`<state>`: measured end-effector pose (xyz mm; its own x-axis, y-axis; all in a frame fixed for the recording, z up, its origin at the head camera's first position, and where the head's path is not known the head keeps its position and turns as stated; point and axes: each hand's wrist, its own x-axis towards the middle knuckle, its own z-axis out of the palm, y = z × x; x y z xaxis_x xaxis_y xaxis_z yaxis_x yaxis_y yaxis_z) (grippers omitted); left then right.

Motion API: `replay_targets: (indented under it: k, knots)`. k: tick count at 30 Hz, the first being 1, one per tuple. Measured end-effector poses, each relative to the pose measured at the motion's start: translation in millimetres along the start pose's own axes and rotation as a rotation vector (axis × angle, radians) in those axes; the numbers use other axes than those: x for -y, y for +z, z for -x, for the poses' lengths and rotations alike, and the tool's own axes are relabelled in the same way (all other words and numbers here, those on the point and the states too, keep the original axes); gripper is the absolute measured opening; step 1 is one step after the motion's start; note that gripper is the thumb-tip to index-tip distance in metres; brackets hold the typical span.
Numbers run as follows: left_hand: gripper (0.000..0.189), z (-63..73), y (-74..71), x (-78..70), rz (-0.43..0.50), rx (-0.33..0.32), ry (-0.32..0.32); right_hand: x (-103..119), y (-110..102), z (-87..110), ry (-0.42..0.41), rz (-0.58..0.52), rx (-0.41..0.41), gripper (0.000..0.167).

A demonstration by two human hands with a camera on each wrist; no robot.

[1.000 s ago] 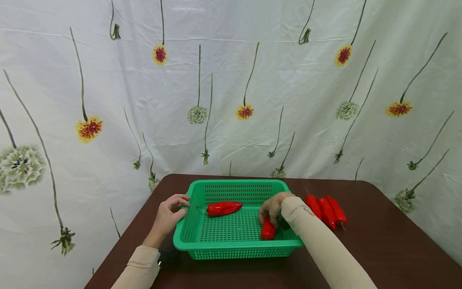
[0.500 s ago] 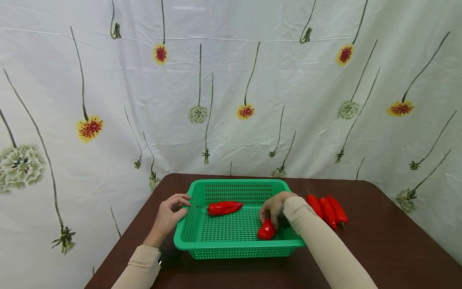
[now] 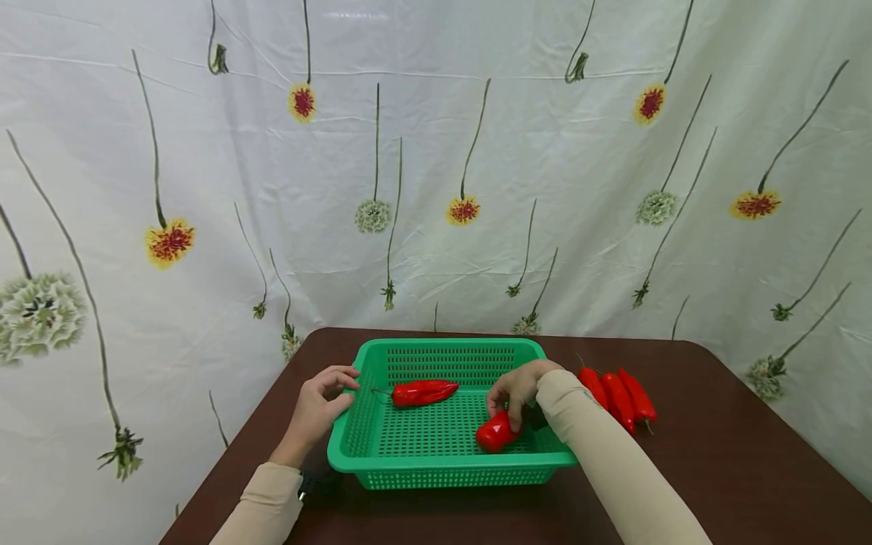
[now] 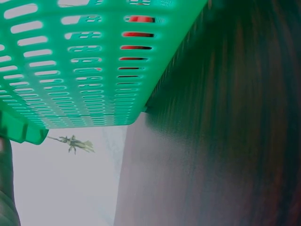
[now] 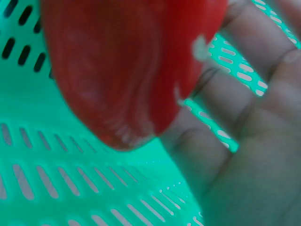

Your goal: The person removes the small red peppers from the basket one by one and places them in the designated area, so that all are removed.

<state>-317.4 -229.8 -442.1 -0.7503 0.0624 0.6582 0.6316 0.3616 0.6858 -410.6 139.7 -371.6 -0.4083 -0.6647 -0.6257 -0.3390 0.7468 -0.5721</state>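
Note:
My right hand (image 3: 523, 387) grips a red pepper (image 3: 496, 433) low inside the right part of a green plastic basket (image 3: 450, 462). In the right wrist view, the smooth rounded pepper (image 5: 122, 66) lies against the curled fingers (image 5: 225, 96). Another long red pepper (image 3: 421, 393) with a thin stem rests on the basket floor at left. My left hand (image 3: 319, 409) touches the basket's left rim with relaxed fingers. From the left wrist, the slotted basket wall (image 4: 108, 94) fills the upper left, with red showing through some slots.
Several red peppers (image 3: 618, 401) lie side by side on the dark brown table (image 3: 722, 439), just right of the basket. A white curtain (image 3: 436, 166) with printed flowers hangs behind the table.
The pepper in my right hand has turned, its free end swinging leftward over the basket floor. My left hand and the other peppers stay where they were.

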Motion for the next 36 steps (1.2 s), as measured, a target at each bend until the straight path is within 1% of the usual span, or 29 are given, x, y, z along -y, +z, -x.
replay_targets:
  k: [8, 15, 21, 25, 31, 36]
  knots:
    - [0.023, 1.5, 0.3, -1.7, 0.000, -0.001, 0.000, 5.8, 0.5, 6.4, -0.102, -0.072, -0.078, 0.022]
    - [0.023, 0.5, -0.3, -3.9, 0.001, -0.001, 0.005, 9.2, 1.2, 10.1, -0.139, -0.147, -0.158, 0.020]
    - [0.023, 0.7, -0.6, -3.8, 0.004, -0.002, -0.003, 18.1, 6.5, 14.4, -0.180, -0.203, -0.218, 0.015]
    - [0.022, 0.7, -0.4, -2.4, 0.002, -0.002, -0.001, 24.3, 11.1, 18.6, -0.218, -0.228, -0.252, 0.017]
    - [0.022, 1.6, -0.5, 1.1, -0.020, 0.001, 0.019, 26.4, 15.5, 22.5, -0.253, -0.278, -0.293, 0.021]
    - [0.024, 0.8, -0.4, -0.5, -0.011, 0.000, -0.004, 30.6, 17.3, 29.2, -0.265, -0.298, -0.318, 0.021]
